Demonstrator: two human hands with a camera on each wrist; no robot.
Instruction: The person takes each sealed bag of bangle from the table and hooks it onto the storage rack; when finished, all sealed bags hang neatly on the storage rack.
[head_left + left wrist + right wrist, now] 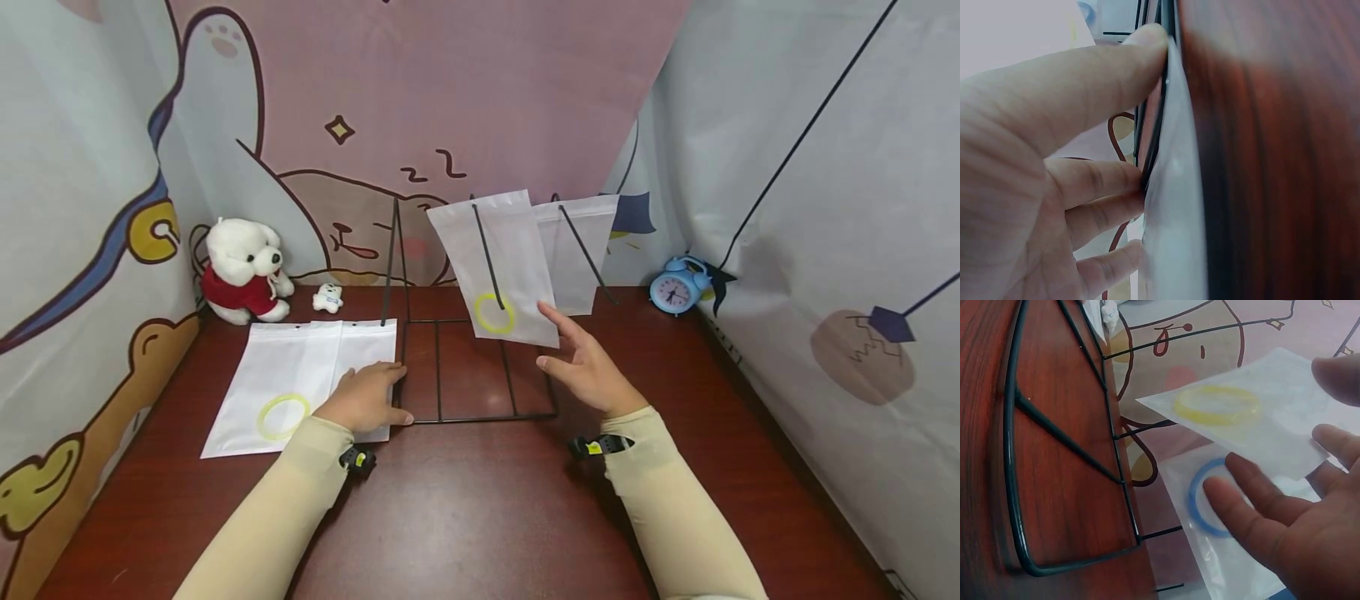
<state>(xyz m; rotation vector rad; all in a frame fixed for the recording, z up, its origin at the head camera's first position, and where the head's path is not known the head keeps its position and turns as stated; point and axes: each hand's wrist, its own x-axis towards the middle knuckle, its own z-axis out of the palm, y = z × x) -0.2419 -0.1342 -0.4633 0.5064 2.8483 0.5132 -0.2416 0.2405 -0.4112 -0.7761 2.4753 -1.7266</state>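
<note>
**Got a pretty busy tabletop going on here**

Get a pink-and-white cartoon-printed cloth backdrop round the back and sides. Under that, got a glossy reddish-brown wood-grain table.

Find a black wire rack with long prongs, mid-table. See two overlapping flat white pouches lying just left of it. Hanging on the prongs: a tilted translucent white pouch, plus a second translucent white pouch to its right, partly behind.

Spot a white plush bear in a red top at back left.

Got a bare left hand at the rack's left side, thumb and fingertips apart and touching the wire. Over on the other side, a bare right hand, fingers spread, thumb well apart, right by the tilted pouch's lower corner. Can't tell about actual contact.

Also got a light-blue round alarm clock at back right, then a tiny white bear figure near the plush. Smallest: a thin yellow ring showing through the tilted pouch, a blue ring through the second, another yellow one through the left pair.
</note>
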